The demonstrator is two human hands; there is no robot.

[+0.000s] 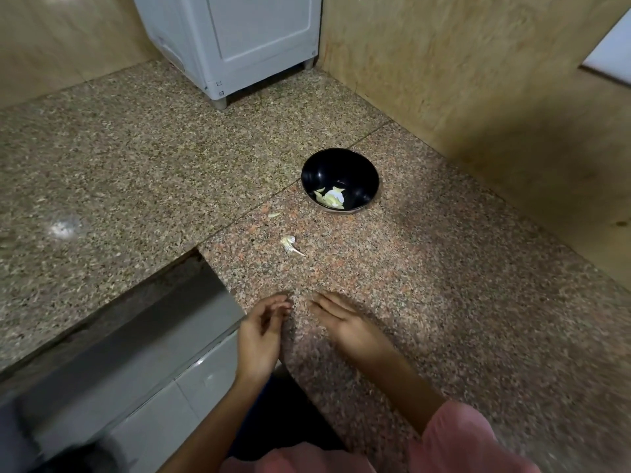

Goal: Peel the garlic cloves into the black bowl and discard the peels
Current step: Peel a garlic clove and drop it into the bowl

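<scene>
Black bowl (327, 167) w/ pale garlic bits (330, 198) sits far on tabletop (444, 268), two peel scraps (290, 244) betw. it & hands, L hand (263, 332) fingers loosely curled, empty, R hand (345, 322) fingers straight, holding nothing.

Person viewed from above. A loose pink sleeve (461, 435), softly creased, fills the lower right of the frame. More pink cloth (293, 460) runs along the bottom centre, with dark clothing (283, 414) just above it.
</scene>
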